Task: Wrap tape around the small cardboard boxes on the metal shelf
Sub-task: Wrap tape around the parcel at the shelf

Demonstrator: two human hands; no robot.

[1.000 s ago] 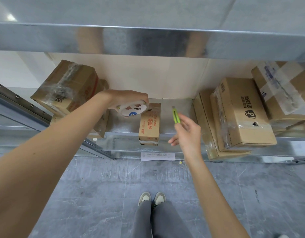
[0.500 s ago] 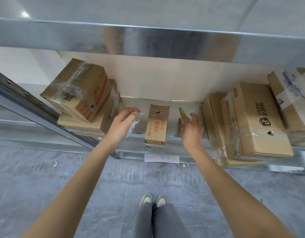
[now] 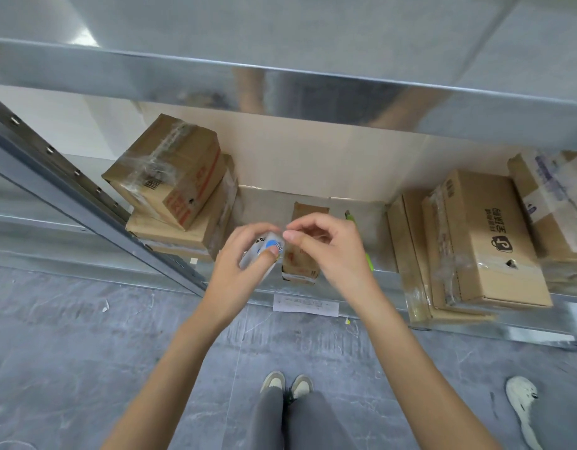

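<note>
Nearest the camera, below both hands, stood the person's grey trouser legs and two pale shoes on the grey stone floor, with a second white shoe well off to the right of the right forearm. Just past the wrists, a white paper label was stuck on the front edge of the metal shelf. Above that edge the two hands met. The left hand gripped the roll of clear tape, its thumb pressed on the roll's blue and white core and its fingers curled over the top. The right hand was held beside it with thumb and forefinger pinched together at the roll's rim; whether a tape end lay between them was too fine to tell. Directly behind both hands, partly hidden by them, a small cardboard box lay on the shelf with its near end at the front edge. Just to the right of the right hand lay a green utility knife, partly covered by that hand. Farther left of the left hand, a taped box sat tilted on top of a flatter box. Well to the right of the right hand, a long printed box rested on a flat box, and a box with white tape lay beyond it at the frame's edge.
</note>
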